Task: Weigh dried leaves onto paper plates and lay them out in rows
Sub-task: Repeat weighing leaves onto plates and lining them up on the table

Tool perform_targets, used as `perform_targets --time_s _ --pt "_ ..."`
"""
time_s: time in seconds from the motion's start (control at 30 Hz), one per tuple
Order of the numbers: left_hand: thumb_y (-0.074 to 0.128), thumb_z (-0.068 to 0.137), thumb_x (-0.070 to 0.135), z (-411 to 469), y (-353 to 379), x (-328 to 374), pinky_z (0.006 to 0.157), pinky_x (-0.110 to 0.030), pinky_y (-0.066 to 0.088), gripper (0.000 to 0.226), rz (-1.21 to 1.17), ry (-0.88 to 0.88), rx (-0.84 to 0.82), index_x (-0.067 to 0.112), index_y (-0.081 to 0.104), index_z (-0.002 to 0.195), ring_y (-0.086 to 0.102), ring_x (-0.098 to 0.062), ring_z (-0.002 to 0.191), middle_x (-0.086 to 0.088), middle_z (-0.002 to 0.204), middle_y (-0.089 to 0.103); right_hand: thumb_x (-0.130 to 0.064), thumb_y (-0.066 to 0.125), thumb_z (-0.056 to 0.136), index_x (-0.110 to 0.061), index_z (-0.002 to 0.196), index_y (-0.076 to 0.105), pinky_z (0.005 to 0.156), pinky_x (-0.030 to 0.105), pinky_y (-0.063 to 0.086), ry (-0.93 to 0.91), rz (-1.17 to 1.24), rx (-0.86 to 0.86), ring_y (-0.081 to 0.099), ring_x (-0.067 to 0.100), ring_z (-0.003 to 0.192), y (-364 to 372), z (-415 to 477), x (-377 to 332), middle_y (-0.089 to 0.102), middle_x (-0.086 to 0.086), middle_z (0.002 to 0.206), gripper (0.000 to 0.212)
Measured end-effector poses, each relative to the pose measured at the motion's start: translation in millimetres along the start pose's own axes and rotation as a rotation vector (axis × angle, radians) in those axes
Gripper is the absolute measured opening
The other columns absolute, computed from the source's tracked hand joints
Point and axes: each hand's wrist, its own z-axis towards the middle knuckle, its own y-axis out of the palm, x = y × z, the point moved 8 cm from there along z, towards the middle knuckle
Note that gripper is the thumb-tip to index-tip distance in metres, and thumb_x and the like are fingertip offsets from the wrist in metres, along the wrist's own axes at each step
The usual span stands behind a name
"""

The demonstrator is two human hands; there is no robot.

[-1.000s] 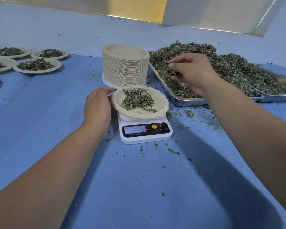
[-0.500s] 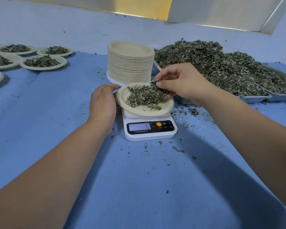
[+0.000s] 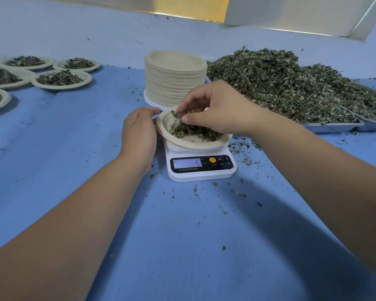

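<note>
On the blue worktop, seen from the head camera, we find crumb-flecked cloth running from the scale toward us and off to the left. Just behind the scale stands the stack of empty plates. To the right, the rim of the metal tray lies near, and the leaf heap is piled high in it. The filled plates sit in rows at far left, well apart.

Our left hand reaches in from the left, its thumb on the rim of the paper plate and its grip closed on that edge. Our right hand arches over the plate from the right, knuckles up. Its grip is pinched on a tuft of the dried leaves just above the pile.

The plate rests on the scale, round and facing up. The scale's long side runs left to right, and its display faces us, reading 5.
</note>
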Motion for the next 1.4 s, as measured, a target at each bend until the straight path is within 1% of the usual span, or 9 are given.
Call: perform_targets --time_s 0.2,0.37,0.5,0.63,0.73,0.8,0.87,1.2,1.4 --pt "0.052 0.091 0.026 -4 0 2 0.09 -0.05 0.058 0.026 0.003 -0.025 -0.013 0.029 0.078 0.087 0.072 -0.026 0.103 0.001 0.109 0.075 -0.016 0.081 0.085 -0.013 0.1 0.078 0.071 0.01 0.044 -0.02 -0.108 0.027 0.059 -0.013 0.066 7 10 -9 0.075 -0.01 0.089 0.016" --pt "0.055 0.087 0.03 -7 0 4 0.091 -0.054 0.057 0.023 0.002 -0.031 -0.008 0.032 0.077 0.08 0.071 -0.026 0.102 0.003 0.104 0.075 -0.024 0.073 0.091 -0.022 0.099 0.078 0.082 0.017 0.054 0.002 -0.169 0.161 0.067 -0.004 0.084 -15 -6 -1 0.074 -0.013 0.09 0.01" --pt "0.059 0.08 0.036 -10 1 9 0.091 -0.055 0.056 0.018 0.048 0.019 -0.034 0.033 0.076 0.073 0.071 -0.026 0.094 0.005 0.088 0.075 -0.024 0.068 0.094 -0.024 0.101 0.079 0.076 0.007 0.043 -0.035 -0.26 0.169 0.06 -0.012 0.082 -18 -30 8 0.068 -0.024 0.092 0.013" --pt "0.061 0.08 0.035 -12 4 11 0.091 -0.057 0.055 0.015 0.047 0.047 -0.064 0.031 0.075 0.076 0.068 -0.023 0.089 0.004 0.085 0.072 -0.021 0.067 0.095 -0.019 0.102 0.079 0.1 0.034 0.049 -0.151 -0.267 0.193 0.064 0.005 0.107 -13 -47 8 0.073 -0.013 0.104 0.014" --pt "0.062 0.082 0.036 -20 8 21 0.092 -0.041 0.054 0.018 0.064 0.137 -0.122 0.031 0.079 0.085 0.069 -0.008 0.103 0.011 0.104 0.075 -0.016 0.066 0.094 -0.013 0.098 0.079 0.096 0.041 0.051 -0.201 -0.279 0.323 0.065 0.014 0.106 -24 -55 10 0.074 -0.004 0.099 0.014" --pt "0.062 0.087 0.035 -28 12 31 0.11 -0.035 0.042 0.02 0.133 0.222 -0.173 0.036 0.082 0.086 0.054 0.003 0.129 0.014 0.14 0.062 -0.018 0.064 0.095 -0.011 0.096 0.079 0.093 0.045 0.051 -0.187 -0.324 0.358 0.064 0.02 0.105 -28 -59 15 0.074 0.0 0.097 0.016" --pt "0.059 0.09 0.037 -35 17 38 0.122 -0.041 0.029 0.027 0.235 0.3 -0.216 0.041 0.082 0.078 0.038 0.0 0.145 0.016 0.157 0.044 -0.021 0.063 0.095 -0.012 0.092 0.079 0.092 0.044 0.051 -0.187 -0.357 0.343 0.064 0.02 0.104 -27 -62 18 0.074 0.001 0.095 0.019" --pt "0.052 0.1 0.032 -47 29 44 0.12 -0.023 0.009 0.035 0.467 0.469 -0.296 0.04 0.08 0.08 0.013 0.0 0.154 0.016 0.162 0.037 -0.019 0.065 0.095 -0.01 0.088 0.08 0.095 0.039 0.05 -0.267 -0.275 0.311 0.065 0.014 0.104 -21 -65 18 0.075 -0.003 0.091 0.019" --pt "0.049 0.096 0.039 -55 37 48 0.128 -0.039 0.008 0.034 0.587 0.522 -0.346 0.035 0.08 0.084 0.005 -0.004 0.156 0.015 0.164 0.034 -0.025 0.062 0.098 -0.01 0.09 0.08 0.11 0.04 0.039 -0.254 -0.325 0.15 0.051 0.02 0.13 -8 -59 23 0.073 -0.001 0.118 0.025"
